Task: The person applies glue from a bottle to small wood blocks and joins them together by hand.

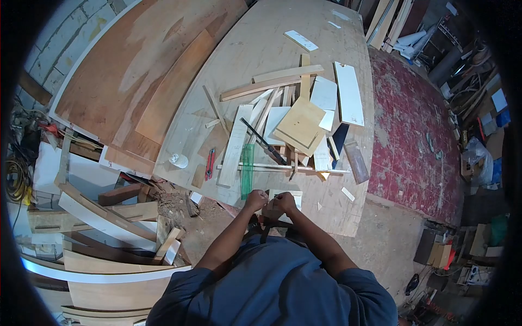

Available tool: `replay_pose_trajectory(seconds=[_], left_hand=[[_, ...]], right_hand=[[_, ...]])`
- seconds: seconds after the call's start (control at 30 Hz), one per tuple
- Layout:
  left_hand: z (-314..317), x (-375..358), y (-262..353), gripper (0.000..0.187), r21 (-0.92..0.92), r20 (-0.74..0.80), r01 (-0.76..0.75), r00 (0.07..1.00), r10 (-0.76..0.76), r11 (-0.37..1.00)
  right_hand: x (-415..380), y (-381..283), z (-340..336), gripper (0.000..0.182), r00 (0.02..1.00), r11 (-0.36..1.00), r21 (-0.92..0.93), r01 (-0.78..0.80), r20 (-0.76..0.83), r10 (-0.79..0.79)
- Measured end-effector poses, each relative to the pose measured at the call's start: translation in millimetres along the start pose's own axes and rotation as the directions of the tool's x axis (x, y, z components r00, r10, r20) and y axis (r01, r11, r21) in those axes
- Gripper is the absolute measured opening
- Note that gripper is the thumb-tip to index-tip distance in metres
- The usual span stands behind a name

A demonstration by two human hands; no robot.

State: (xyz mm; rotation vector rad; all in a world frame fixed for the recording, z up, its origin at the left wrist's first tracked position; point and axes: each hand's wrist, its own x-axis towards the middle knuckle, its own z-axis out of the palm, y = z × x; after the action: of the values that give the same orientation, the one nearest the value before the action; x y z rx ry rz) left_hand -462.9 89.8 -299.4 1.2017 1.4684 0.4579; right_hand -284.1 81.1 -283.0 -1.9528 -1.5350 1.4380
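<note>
At the near edge of the wooden table [228,60], my left hand [255,200] is closed, its fingers pinched together. My right hand [284,202] is closed close beside it, over a small pale wooden piece [295,196]. What either hand grips is too small to make out. Just beyond my left hand lies a green ruler [247,171]. A red utility knife [210,164] rests to its left. Farther forward are a black rod-like tool [263,142], a long white board [235,145] and a square light wooden panel [300,126] on a pile of offcuts.
A small white container [178,160] stands at the table's left edge. Large brown sheets [136,70] lean at the left, above stacked curved boards [103,217]. A clear block [356,162] lies near the right edge. Red flooring [413,141] is beyond.
</note>
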Motion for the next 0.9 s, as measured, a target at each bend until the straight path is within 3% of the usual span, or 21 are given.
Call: replay_pose_trajectory(seconds=[0.27,0.57,0.63,0.9], left_hand=[[1.2,-4.1,2.8,0.014,0.028,0.009,-0.029,1.0,0.029,0.999],[2.1,-4.2,0.8,0.011,0.011,-0.002,-0.028,1.0,0.028,1.0],[2.3,-7.1,2.7,0.011,0.014,0.001,-0.019,1.0,0.019,1.0],[3.3,-6.7,-1.0,0.011,0.021,-0.007,-0.032,0.999,0.032,0.999]], right_hand=[[1.0,0.6,0.4,0.023,0.999,0.997,-0.057,0.05,-0.017,-0.051],[2.6,8.9,4.8,0.022,0.998,0.999,0.019,0.051,-0.022,-0.051],[-0.6,3.7,0.0,0.023,0.992,0.992,-0.003,0.126,-0.03,-0.126],[-1.4,4.6,0.4,0.024,0.997,0.996,-0.018,0.082,0.0,-0.082]])
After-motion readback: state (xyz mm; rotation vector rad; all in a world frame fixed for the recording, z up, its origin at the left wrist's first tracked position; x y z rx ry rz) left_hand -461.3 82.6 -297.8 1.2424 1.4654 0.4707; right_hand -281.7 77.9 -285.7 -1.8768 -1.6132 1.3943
